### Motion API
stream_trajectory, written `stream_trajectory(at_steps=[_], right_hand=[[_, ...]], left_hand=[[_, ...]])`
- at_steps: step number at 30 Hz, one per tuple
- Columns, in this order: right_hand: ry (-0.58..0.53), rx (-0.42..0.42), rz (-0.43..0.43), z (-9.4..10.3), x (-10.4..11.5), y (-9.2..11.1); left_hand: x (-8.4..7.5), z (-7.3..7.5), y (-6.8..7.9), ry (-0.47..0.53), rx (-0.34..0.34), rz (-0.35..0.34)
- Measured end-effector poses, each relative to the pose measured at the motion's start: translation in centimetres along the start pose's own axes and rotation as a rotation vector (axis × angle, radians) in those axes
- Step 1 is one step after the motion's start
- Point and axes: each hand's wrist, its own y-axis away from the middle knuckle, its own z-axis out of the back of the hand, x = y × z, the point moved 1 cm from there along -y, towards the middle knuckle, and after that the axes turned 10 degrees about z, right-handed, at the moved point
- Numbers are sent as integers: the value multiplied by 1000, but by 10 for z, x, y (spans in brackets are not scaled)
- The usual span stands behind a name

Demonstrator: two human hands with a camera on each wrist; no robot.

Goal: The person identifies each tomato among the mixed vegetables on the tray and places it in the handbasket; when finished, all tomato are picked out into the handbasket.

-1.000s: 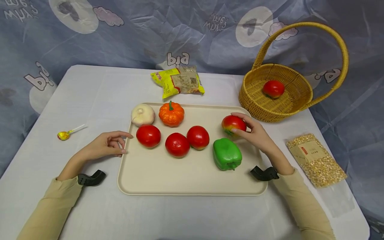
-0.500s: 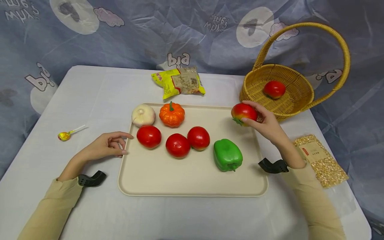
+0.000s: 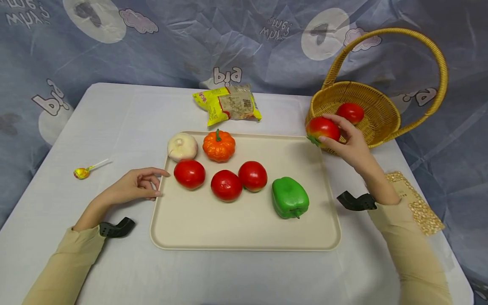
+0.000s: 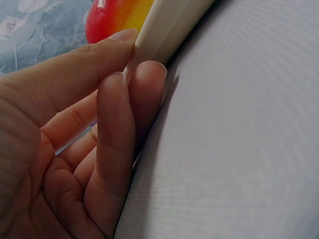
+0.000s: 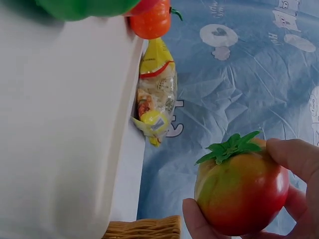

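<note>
With twelve o'clock at the far edge of the table (image 3: 114, 271), the right hand (image 3: 348, 144) grips a tomato (image 3: 323, 129), fingers over its far side and thumb on its near side. The tomato sits at the hand's nine-to-ten o'clock, at the fingertips and held up off the tray (image 3: 244, 231), its green leaves facing about seven. From the head view it overlaps the near-left part of the basket (image 3: 383, 108); the right wrist view shows a gap between the two. A second tomato (image 3: 350, 112) lies inside the basket, at two o'clock from the held one.

The left hand (image 3: 133, 184) pinches the tray's rim at nine o'clock with its fingertips, the other fingers loosely bent.

On the tray, a green pepper (image 3: 290, 198) is at seven o'clock from the held tomato. Three more tomatoes (image 3: 226, 185) lie left of the pepper, and a white bulb (image 3: 182, 147) and an orange pumpkin (image 3: 219, 146) stand toward ten and eleven. Yellow snack bags (image 3: 232, 103) lie beyond the tray at twelve, a lollipop (image 3: 81, 173) at nine, and a corn packet (image 3: 427, 216), partly hidden by the right arm, at three.
</note>
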Motion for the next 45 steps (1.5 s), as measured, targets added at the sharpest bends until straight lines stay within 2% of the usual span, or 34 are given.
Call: stream_trajectory(at_steps=[7, 13, 20, 29, 45], right_hand=[[10, -59, 4, 8, -7, -9], [22, -113, -8, 13, -17, -16], [87, -142, -78, 20, -26, -26], [130, -109, -184, 25, -45, -41], [76, 7, -334, 35, -91, -57]], left_hand=[[0, 0, -1, 8, 8, -18], [1, 0, -2, 11, 8, 7], [0, 1, -2, 7, 4, 14], [-3, 0, 0, 11, 7, -13], [0, 0, 1, 17, 14, -27]])
